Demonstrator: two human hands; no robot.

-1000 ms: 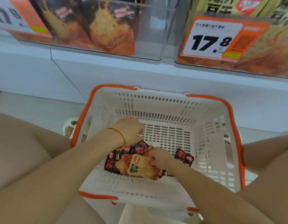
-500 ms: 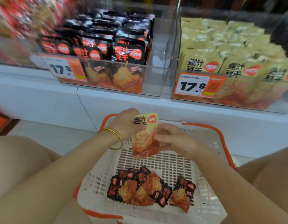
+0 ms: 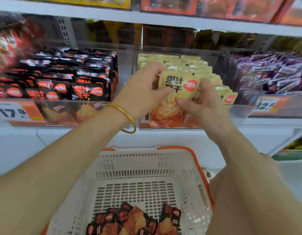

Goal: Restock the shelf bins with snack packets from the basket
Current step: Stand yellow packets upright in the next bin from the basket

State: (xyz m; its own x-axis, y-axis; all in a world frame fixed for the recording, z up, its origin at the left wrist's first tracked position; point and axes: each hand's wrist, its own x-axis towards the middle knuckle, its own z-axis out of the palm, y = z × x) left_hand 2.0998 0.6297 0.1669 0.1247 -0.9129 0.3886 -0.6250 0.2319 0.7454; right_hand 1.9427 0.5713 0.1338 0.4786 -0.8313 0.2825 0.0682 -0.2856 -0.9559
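Observation:
A yellow snack packet (image 3: 178, 85) is held upright between both hands at the front of the clear shelf bin (image 3: 238, 114) that holds matching yellow packets (image 3: 191, 65). My left hand (image 3: 143, 92) grips its left edge and wears a gold bangle. My right hand (image 3: 201, 102) pinches its lower right side. Below, the white basket with an orange rim (image 3: 196, 160) holds several black-and-orange packets (image 3: 129, 221) at its near end.
A clear bin of black-and-orange packets (image 3: 75, 78) stands to the left, a bin of purple packets (image 3: 274, 72) to the right. Price labels (image 3: 16, 112) hang on the bin fronts. Another shelf (image 3: 146, 17) runs above. My knees flank the basket.
Both hands lifted the yellow packet out of the basket and up to the yellow packets' bin. The view tilted up from the basket to the shelf.

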